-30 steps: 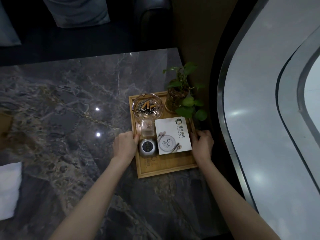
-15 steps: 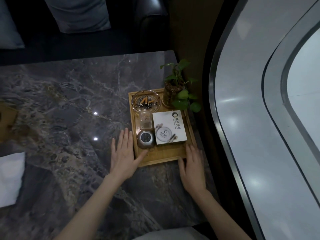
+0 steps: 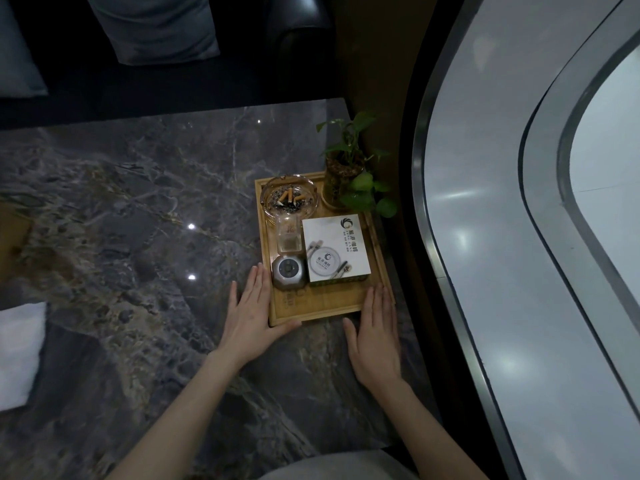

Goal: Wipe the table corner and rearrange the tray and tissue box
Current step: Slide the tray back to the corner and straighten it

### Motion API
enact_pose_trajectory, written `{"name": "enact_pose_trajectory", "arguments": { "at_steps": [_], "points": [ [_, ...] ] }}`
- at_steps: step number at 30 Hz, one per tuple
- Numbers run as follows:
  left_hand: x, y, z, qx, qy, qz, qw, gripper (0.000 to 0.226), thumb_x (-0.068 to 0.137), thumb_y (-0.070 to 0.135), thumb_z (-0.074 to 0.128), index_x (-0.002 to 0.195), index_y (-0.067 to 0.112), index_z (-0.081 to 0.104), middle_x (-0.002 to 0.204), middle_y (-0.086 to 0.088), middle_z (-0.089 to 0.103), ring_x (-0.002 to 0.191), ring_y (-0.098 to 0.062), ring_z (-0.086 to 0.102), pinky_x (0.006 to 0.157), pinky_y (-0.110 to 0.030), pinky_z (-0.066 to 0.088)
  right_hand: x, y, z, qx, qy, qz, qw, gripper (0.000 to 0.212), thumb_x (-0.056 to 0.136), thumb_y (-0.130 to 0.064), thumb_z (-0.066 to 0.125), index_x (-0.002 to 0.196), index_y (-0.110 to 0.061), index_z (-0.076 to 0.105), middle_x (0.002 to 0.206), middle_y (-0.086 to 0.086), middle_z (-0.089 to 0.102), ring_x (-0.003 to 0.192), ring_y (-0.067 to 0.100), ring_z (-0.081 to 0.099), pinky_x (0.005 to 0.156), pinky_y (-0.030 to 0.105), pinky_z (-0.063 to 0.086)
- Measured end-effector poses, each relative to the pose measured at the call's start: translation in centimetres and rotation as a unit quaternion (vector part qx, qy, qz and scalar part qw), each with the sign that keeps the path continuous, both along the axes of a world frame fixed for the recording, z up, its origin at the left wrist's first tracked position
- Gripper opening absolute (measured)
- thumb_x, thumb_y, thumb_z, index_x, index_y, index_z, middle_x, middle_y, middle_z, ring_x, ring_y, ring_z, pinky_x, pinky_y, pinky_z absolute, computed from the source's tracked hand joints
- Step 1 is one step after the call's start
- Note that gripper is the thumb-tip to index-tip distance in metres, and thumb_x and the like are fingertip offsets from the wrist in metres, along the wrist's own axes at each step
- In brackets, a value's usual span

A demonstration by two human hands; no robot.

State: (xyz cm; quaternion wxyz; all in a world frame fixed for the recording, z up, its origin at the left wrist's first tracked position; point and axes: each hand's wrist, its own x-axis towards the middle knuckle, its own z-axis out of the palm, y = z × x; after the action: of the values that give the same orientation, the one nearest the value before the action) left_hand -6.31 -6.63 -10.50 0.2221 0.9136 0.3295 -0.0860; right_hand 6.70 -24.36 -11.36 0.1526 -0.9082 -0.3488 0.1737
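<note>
Dim room, dark marble table (image 3: 121, 220) across centre frame, dark leather sofa (image 3: 298, 36) with grey cushion (image 3: 156, 26) at top, curved glass railing (image 3: 519, 237) at right.

Flat hands (image 3: 249, 315) beside tray (image 3: 322, 311)

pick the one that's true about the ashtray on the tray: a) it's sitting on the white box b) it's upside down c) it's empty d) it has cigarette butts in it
d: the glass ashtray stands upright at the far left corner of the wooden tray with several butts and ash in it, beside the potted plant and apart from the white box.
</note>
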Motion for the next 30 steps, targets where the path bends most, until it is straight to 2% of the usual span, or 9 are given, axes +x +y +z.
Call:
{"name": "enact_pose_trajectory", "arguments": {
  "at_steps": [2,5,9,17,19,22,30],
  "points": [
    [0.6,0.3,0.1,-0.001,-0.002,0.002,1.000,0.107,0.063,0.084,0.024,0.132,0.021,-0.029,0.146,0.002,-0.025,0.137,-0.010,-0.022,0.114,-0.041,-0.015,0.4,0.4,0.1,0.000,0.013,-0.008,1.000,0.079,0.085,-0.058,0.004,0.144,-0.007,-0.006,0.157,0.013,-0.003,0.138,0.013,-0.015,0.115,0.032,-0.007],
    [1.4,0.6,0.3,-0.001,-0.005,0.000,1.000,0.107,0.065,0.081,0.029,0.132,0.020,-0.028,0.146,0.002,-0.023,0.137,-0.010,-0.020,0.115,-0.043,-0.012,1.0,0.7,0.3,-0.001,0.019,-0.012,1.000,0.078,0.084,-0.055,0.004,0.144,-0.007,-0.007,0.157,0.012,-0.005,0.138,0.013,-0.017,0.115,0.031,-0.008],
    [2.1,0.9,0.2,-0.002,-0.008,0.000,1.000,0.109,0.063,0.084,0.025,0.133,0.019,-0.027,0.146,0.003,-0.022,0.138,-0.010,-0.019,0.116,-0.044,-0.011,1.8,0.9,0.5,0.005,0.025,-0.016,1.000,0.078,0.084,-0.055,0.006,0.145,-0.007,-0.007,0.157,0.012,-0.006,0.139,0.014,-0.017,0.115,0.032,-0.007],
    [3.5,0.9,0.2,-0.008,-0.018,0.007,1.000,0.114,0.063,0.083,0.029,0.141,0.014,-0.017,0.147,0.003,-0.022,0.138,-0.010,-0.018,0.113,-0.042,-0.015,3.1,1.2,0.8,-0.009,0.028,-0.013,0.999,0.080,0.081,-0.055,0.001,0.143,-0.005,-0.009,0.156,0.013,-0.009,0.137,0.012,-0.020,0.115,0.032,-0.009],
    [3.7,0.8,0.2,-0.011,-0.019,0.007,1.000,0.115,0.061,0.084,0.026,0.141,0.014,-0.017,0.146,0.003,-0.022,0.138,-0.010,-0.019,0.113,-0.041,-0.016,3.4,1.2,0.8,-0.009,0.030,-0.014,0.999,0.080,0.082,-0.055,0.002,0.143,-0.005,-0.009,0.156,0.013,-0.010,0.137,0.013,-0.020,0.115,0.032,-0.009],
    [4.0,0.8,0.2,-0.017,-0.024,0.010,1.000,0.114,0.064,0.081,0.032,0.141,0.014,-0.017,0.146,0.003,-0.022,0.139,-0.010,-0.018,0.113,-0.041,-0.016,3.7,1.2,0.7,-0.014,0.033,-0.016,0.999,0.077,0.085,-0.054,0.005,0.143,-0.006,-0.010,0.156,0.012,-0.011,0.137,0.012,-0.021,0.115,0.032,-0.010],
    [4.4,1.2,0.2,-0.018,-0.018,0.003,1.000,0.114,0.064,0.080,0.036,0.139,0.015,-0.022,0.146,0.003,-0.023,0.139,-0.011,-0.018,0.113,-0.042,-0.015,4.1,1.4,0.9,-0.032,0.014,-0.006,0.999,0.081,0.080,-0.055,-0.001,0.143,-0.005,-0.011,0.156,0.013,-0.009,0.137,0.014,-0.020,0.115,0.032,-0.010]
  ]
}}
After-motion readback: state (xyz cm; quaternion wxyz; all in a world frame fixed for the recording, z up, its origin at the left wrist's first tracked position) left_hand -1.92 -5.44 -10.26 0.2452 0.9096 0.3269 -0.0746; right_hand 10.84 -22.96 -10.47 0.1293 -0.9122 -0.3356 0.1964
